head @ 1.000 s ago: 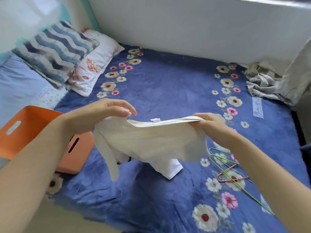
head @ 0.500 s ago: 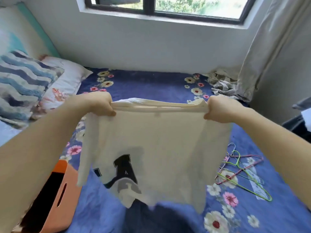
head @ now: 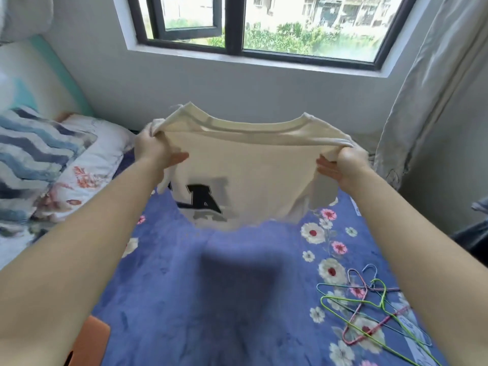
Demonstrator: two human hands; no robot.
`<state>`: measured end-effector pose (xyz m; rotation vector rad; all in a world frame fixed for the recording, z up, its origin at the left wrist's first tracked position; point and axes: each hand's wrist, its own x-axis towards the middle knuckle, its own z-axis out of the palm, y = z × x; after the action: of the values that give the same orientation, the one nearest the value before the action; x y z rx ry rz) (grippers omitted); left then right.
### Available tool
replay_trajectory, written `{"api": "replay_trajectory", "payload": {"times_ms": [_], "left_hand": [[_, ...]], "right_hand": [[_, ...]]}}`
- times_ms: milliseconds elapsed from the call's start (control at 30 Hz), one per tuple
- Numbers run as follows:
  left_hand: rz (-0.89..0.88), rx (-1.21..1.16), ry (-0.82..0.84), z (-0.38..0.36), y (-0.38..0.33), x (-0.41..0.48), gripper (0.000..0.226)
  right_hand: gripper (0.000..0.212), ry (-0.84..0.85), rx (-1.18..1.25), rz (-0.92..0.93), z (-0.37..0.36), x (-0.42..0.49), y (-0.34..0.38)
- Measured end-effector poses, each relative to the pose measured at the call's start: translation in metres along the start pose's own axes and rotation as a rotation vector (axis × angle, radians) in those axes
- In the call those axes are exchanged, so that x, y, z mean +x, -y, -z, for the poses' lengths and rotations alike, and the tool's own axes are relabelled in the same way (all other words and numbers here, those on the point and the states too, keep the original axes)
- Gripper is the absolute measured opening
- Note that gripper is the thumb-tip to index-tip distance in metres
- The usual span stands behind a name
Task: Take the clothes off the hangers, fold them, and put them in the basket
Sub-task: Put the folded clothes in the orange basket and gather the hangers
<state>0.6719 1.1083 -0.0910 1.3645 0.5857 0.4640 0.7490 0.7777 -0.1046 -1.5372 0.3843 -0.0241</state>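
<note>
Now gripping a cream cotton T-shirt with a black letter print (head: 250, 165) by one shoulder in the left hand (head: 153, 151) and by the other in the right hand (head: 343, 162), fingers curled into the cloth on both sides. Held spread wide in the air above the middle of the bed with its blue flower-printed blanket (head: 211, 299), collar uppermost, hem blurred and hanging clear of the blanket. Near the right edge of the bed, lying in a loose tangle: thin wire hangers in green, pink and blue (head: 369, 307). At the near left corner, barely showing: an orange plastic basket (head: 89, 342). Along the left edge: a blue-and-white wavy-striped pillow (head: 31, 159) beside a white pillow with red flowers (head: 89, 165).
</note>
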Motion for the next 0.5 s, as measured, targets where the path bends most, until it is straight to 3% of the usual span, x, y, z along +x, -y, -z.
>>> {"api": "replay_trajectory", "payload": {"times_ms": [67,133,300,400,500], "left_hand": [[-0.125,-0.062,-0.031,-0.004,0.008,-0.001,0.030],[-0.240,-0.036,-0.066,0.002,0.027,-0.002,0.023],[-0.363,0.253,-0.140,0.043,0.112,-0.020,0.033],[-0.318,0.430,-0.175,0.071,0.165,-0.045,0.034],[-0.256,0.568,-0.171,0.104,0.223,-0.071,0.033]], "right_hand": [[0.032,-0.124,-0.145,0.267,0.003,0.005,-0.009],[0.024,-0.152,-0.309,0.421,0.010,0.002,-0.025],[0.022,-0.097,-0.575,0.475,0.039,-0.014,-0.093],[0.031,-0.058,-0.720,0.451,0.052,-0.030,-0.148],[0.026,0.019,-0.823,0.409,0.063,-0.051,-0.210]]}}
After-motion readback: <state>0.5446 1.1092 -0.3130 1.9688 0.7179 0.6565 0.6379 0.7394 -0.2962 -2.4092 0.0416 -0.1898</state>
